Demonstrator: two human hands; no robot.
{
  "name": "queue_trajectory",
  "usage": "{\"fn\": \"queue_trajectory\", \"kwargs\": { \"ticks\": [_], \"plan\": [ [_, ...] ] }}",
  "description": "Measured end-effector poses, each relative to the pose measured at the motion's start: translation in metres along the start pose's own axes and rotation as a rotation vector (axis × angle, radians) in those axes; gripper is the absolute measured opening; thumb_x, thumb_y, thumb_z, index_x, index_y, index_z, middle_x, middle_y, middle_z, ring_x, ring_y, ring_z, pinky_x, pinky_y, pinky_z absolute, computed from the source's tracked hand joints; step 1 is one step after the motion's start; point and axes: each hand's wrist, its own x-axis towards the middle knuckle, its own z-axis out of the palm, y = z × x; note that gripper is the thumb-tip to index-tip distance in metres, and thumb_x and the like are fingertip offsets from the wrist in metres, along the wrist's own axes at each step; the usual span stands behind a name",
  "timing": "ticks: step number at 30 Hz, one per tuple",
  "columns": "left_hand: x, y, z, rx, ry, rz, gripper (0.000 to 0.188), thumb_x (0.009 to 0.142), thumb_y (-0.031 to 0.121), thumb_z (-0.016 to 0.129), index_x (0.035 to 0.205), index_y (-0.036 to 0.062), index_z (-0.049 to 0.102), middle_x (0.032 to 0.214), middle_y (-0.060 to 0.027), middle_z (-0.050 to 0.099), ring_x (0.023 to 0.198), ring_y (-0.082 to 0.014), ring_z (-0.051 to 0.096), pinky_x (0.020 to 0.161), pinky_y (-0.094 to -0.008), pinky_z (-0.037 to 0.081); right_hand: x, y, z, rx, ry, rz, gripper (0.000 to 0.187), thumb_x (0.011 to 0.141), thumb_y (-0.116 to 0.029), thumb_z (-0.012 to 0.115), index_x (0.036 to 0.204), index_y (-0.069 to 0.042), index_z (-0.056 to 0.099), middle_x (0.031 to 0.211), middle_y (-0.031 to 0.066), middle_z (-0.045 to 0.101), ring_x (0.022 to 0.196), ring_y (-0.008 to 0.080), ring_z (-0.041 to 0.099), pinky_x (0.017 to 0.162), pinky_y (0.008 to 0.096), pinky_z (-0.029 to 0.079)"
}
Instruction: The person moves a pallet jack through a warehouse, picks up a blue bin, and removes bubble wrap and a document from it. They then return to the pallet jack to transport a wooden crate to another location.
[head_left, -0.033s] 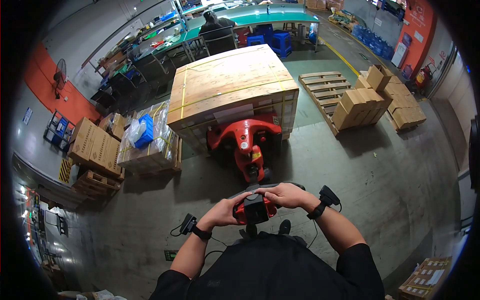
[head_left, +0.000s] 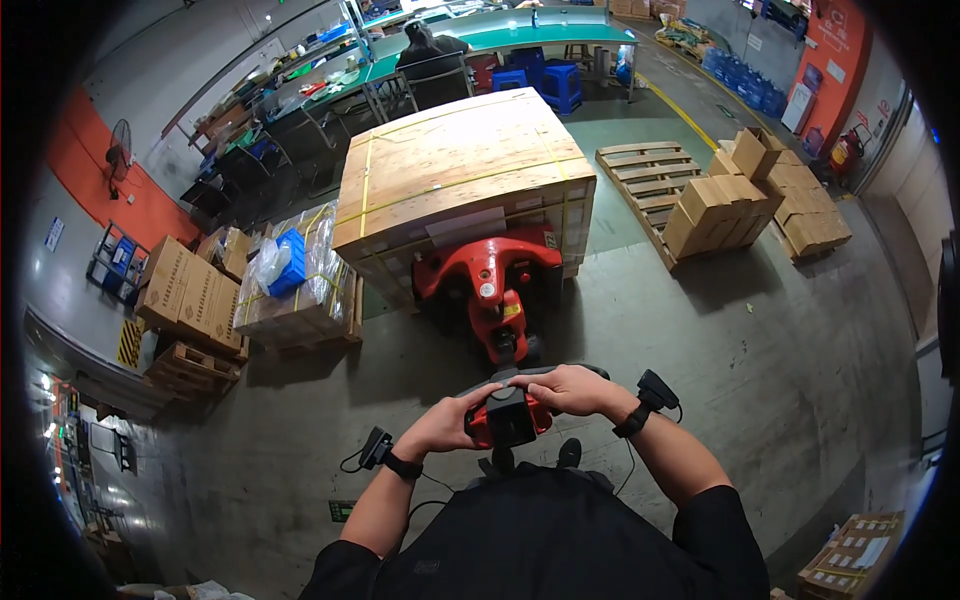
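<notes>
My left hand (head_left: 441, 424) is closed round the left side of the control handle (head_left: 511, 418) of a red pallet truck (head_left: 488, 270). On the handle's far right side lies my right hand (head_left: 573, 389), its fingers curled over the black grip and its thumb near the middle. Both wrists wear black straps with small devices. Directly ahead, the truck's red body stands against a large crate (head_left: 465, 160) with a plywood top and yellow straps. The truck's forks are hidden beneath that crate.
Left of the crate stands a wrapped pallet load (head_left: 300, 312) with a blue bin (head_left: 289, 262) on it. Cartons (head_left: 190, 290) are stacked farther left. To the right lie a wooden pallet (head_left: 648, 190) and cardboard boxes (head_left: 722, 215). Beyond, a person (head_left: 430, 55) sits at a green workbench (head_left: 500, 40).
</notes>
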Motion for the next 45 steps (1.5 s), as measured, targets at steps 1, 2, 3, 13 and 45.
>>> {"fn": "queue_trajectory", "kwargs": {
  "ticks": [1,2,3,13,45],
  "plan": [
    [-0.001,-0.001,0.0,0.0,-0.003,-0.001,0.098,0.069,0.015,0.089,0.153,0.0135,0.04,0.124,-0.0138,0.068,0.114,-0.0209,0.066,0.101,-0.0346,0.05,0.002,0.0,-0.001,0.002,-0.013,0.007,0.053,0.104,-0.052,0.036,0.146,-0.025,0.054,0.078,0.0117,0.071,0.081,0.0297,0.071,0.078,0.0405,0.053],
    [-0.001,-0.004,0.0,-0.01,0.004,0.019,0.098,0.069,0.015,0.089,0.153,0.0134,0.04,0.123,-0.0136,0.068,0.113,-0.0203,0.066,0.101,-0.0344,0.05,0.003,0.001,0.0,0.005,-0.012,0.008,0.053,0.104,-0.052,0.036,0.146,-0.025,0.054,0.078,0.0117,0.071,0.081,0.0297,0.071,0.078,0.0405,0.053],
    [-0.001,-0.005,0.001,-0.021,0.012,0.038,0.098,0.069,0.015,0.09,0.153,0.0133,0.04,0.122,-0.0134,0.069,0.112,-0.0197,0.066,0.101,-0.0343,0.05,0.003,0.002,0.002,-0.005,-0.008,-0.007,0.054,0.104,-0.053,0.036,0.146,-0.025,0.054,0.078,0.0113,0.071,0.082,0.0294,0.071,0.078,0.0403,0.053],
    [-0.003,0.0,0.002,-0.015,0.01,0.023,0.098,0.068,0.015,0.09,0.153,0.0133,0.04,0.122,-0.0131,0.069,0.112,-0.0193,0.066,0.1,-0.0338,0.05,0.001,0.003,0.005,-0.02,-0.012,0.013,0.055,0.104,-0.056,0.036,0.146,-0.026,0.054,0.08,0.011,0.071,0.085,0.0296,0.072,0.079,0.0405,0.053],
    [-0.021,-0.029,0.05,0.292,0.269,-0.184,0.037,0.068,0.025,0.087,0.095,0.0062,0.071,0.083,-0.0178,0.069,0.08,-0.0343,0.07,0.072,-0.0396,0.055,-0.021,0.03,-0.001,-0.323,-0.175,0.034,0.082,0.06,-0.077,0.08,0.095,-0.003,0.074,0.088,0.0181,0.073,0.09,0.0365,0.071,0.079,0.043,0.055]
  ]
}}
